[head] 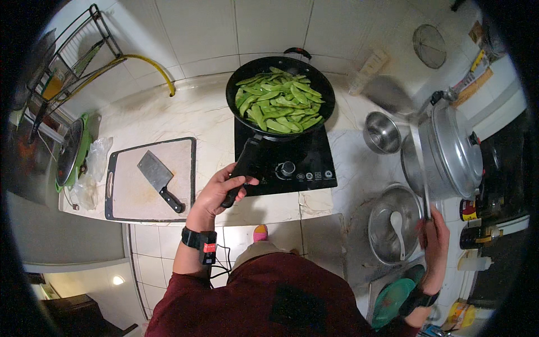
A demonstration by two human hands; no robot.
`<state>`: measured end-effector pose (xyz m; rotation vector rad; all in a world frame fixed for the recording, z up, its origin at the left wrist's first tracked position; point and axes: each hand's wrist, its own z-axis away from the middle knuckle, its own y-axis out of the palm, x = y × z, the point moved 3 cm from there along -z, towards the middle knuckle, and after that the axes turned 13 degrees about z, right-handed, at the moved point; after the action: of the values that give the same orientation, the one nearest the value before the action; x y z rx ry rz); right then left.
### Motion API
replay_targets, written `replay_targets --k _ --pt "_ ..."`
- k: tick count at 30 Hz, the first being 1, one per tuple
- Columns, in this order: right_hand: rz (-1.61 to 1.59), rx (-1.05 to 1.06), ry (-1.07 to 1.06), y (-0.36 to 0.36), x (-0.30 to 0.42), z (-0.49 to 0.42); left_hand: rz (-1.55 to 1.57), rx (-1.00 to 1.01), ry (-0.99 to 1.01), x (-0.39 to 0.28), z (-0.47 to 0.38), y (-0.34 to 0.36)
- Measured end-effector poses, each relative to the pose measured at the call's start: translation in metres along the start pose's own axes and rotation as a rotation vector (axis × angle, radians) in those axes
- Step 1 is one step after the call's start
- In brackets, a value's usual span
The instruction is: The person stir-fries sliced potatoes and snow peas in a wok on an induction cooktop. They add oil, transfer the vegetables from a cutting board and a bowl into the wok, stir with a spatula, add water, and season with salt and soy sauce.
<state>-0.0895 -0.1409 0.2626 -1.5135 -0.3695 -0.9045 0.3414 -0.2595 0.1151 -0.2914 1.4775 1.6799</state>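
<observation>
My left hand (223, 187) is closed around the black handle of a dark frying pan (326, 80). Flat green bean pods (280, 101) fill much of the pan, which stands on the rear part of a black induction cooker (269, 158). Over at the right, my right hand (433, 231) grips the long metal handle of a utensil (419, 156), seemingly a wok spatula. Its far end is blurred by motion, above the counter near a small steel bowl (382, 132). Beneath that hand's left side sits a wide steel basin (379, 210) with a white spoon (398, 236) in it.
On the left lies a cutting board (126, 181) bearing a cleaver (156, 170). Beyond it stand plastic bags (94, 164) and a green lidded pot (69, 156). A large lidded aluminium pot (452, 147), several bottles (469, 238) and a green basin (393, 301) are at right.
</observation>
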Motion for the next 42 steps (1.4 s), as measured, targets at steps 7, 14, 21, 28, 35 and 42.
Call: replay_targets --k 7,14,21,28,35,42 --pt "0.724 0.293 -0.744 0.099 0.155 -0.055 -0.007 0.000 -0.006 0.000 0.001 -0.003" --pt "1.227 0.350 -0.644 0.154 0.173 -0.080 -0.011 0.031 -0.051 0.000 -0.002 -0.006" --pt "1.291 0.148 -0.625 0.182 0.152 -0.100 -0.010 0.045 -0.063 0.000 -0.002 -0.008" --pt "0.889 0.126 -0.623 0.137 0.170 -0.088 0.021 0.037 -0.081 0.001 -0.002 -0.009" --pt "1.006 0.028 -0.629 0.191 0.145 -0.142 0.021 0.021 -0.067 0.001 -0.001 -0.007" --pt "1.174 0.130 -0.635 0.200 0.096 -0.119 -0.001 -0.019 -0.031 0.000 0.000 -0.004"
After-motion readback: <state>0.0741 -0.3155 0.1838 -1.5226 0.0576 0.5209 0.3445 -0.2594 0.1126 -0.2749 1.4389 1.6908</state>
